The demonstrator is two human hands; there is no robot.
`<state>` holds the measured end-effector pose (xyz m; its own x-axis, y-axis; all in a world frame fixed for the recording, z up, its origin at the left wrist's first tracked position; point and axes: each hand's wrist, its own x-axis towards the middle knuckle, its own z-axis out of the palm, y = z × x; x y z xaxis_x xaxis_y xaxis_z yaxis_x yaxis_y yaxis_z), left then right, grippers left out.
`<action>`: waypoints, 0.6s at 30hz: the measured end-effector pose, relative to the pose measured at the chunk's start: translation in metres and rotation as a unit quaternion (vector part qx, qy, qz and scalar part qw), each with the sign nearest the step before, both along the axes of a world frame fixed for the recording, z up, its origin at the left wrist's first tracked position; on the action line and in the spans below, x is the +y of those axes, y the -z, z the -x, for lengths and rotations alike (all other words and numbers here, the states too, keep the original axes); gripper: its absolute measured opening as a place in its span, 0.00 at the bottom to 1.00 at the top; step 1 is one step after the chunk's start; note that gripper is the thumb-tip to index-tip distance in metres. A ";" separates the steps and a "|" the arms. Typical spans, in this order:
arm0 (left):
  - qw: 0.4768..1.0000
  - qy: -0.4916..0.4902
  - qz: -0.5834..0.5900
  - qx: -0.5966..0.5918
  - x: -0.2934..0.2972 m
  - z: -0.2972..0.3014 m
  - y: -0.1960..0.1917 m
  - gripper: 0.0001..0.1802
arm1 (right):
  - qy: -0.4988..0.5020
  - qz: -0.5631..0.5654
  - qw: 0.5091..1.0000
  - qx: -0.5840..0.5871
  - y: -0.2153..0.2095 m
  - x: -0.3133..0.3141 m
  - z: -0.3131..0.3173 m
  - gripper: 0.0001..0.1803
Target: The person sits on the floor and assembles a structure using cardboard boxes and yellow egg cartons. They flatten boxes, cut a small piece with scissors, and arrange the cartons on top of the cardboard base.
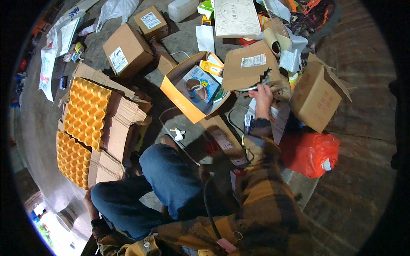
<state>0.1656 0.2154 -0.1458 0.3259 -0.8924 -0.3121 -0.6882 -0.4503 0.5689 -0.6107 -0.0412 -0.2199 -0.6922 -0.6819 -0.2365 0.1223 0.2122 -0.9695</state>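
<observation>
My right hand [262, 101] reaches forward and pinches the near edge of a brown cardboard box [232, 57] with a white label. A ragged tear shows in the box right by my fingers, and a pale strip runs along the edge there. On its left stands an open orange box [181, 102] holding a blue picture box [197, 85] and a small yellow carton [210, 67]. My left hand [89, 204] is low beside my knee, next to an opened carton with yellow egg trays [87, 109]; its fingers are mostly hidden.
Right of my arm are an open cardboard box [318, 98] and a red plastic bag [314, 153]. Two closed brown boxes [127, 49] stand at the far left. A cable [171, 132] crosses the floor by my foot. A white printed box [237, 18] lies at the back.
</observation>
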 end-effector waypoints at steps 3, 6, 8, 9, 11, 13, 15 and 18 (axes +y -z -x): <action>1.000 -0.004 0.001 0.002 0.003 0.000 0.003 0.14 | -0.014 0.009 1.000 -0.007 -0.023 0.052 -0.005 0.07; 0.999 -0.029 -0.033 0.028 0.008 -0.005 0.005 0.14 | -0.025 0.019 0.999 0.013 -0.039 0.097 -0.011 0.08; 0.997 -0.040 -0.058 0.025 0.009 -0.009 0.006 0.14 | -0.025 -0.015 0.999 0.026 -0.052 0.121 -0.012 0.09; 0.999 -0.016 -0.041 0.032 0.010 -0.010 0.005 0.14 | -0.023 -0.013 0.999 0.031 -0.058 0.130 -0.014 0.10; 0.998 0.053 0.022 0.032 0.004 -0.006 0.000 0.14 | -0.012 -0.017 0.999 0.049 -0.071 0.145 -0.018 0.10; 0.995 0.079 0.022 -0.063 -0.014 0.006 -0.015 0.13 | -0.007 -0.026 0.998 0.065 -0.085 0.151 -0.024 0.10; 0.998 0.017 0.028 -0.053 -0.046 0.033 -0.040 0.13 | -0.002 -0.021 0.998 0.057 -0.101 0.156 -0.031 0.10; 0.972 0.166 0.138 -0.088 -0.110 0.101 -0.107 0.12 | -0.002 0.010 0.999 0.039 -0.125 0.162 -0.049 0.08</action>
<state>0.0645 0.1055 -0.0391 0.0313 -0.9994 -0.0109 -0.8677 -0.0326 0.4960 -0.5618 0.1207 -0.0945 -0.7051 -0.6890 -0.1679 0.0456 0.1922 -0.9803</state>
